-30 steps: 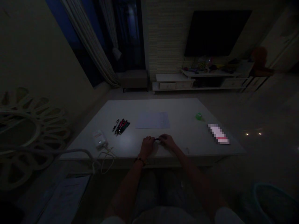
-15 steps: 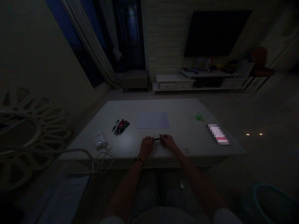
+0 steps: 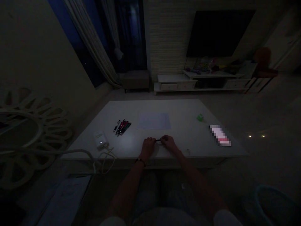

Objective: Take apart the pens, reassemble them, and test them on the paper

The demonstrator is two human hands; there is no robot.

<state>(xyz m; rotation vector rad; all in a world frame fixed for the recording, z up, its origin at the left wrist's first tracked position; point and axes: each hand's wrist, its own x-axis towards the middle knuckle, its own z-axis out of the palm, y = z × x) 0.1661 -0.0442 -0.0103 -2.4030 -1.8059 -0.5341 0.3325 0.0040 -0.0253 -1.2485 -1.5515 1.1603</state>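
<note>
A dark pen (image 3: 158, 140) lies level between my two hands, just above the near part of the white table (image 3: 181, 108). My left hand (image 3: 148, 146) is closed on its left end, and a dark bracelet circles that wrist. On the pen's right end, the fingers of my right hand (image 3: 168, 142) are pinched. Beyond my hands is a sheet of paper (image 3: 153, 121) lying flat. A pile of several pens (image 3: 122, 127), dark with some red and green, rests to the left of the paper. The dim light hides the finger details.
A white box-shaped device (image 3: 100, 140) with cables (image 3: 108, 153) sits at the table's left. On the right are a small green object (image 3: 200, 117) and a phone (image 3: 220, 135) with a blurred screen. A teal-rimmed bin (image 3: 260, 201) stands on the floor at lower right.
Both hands keep their hold on the pen with barely any movement. The whole view has shifted very slightly.
</note>
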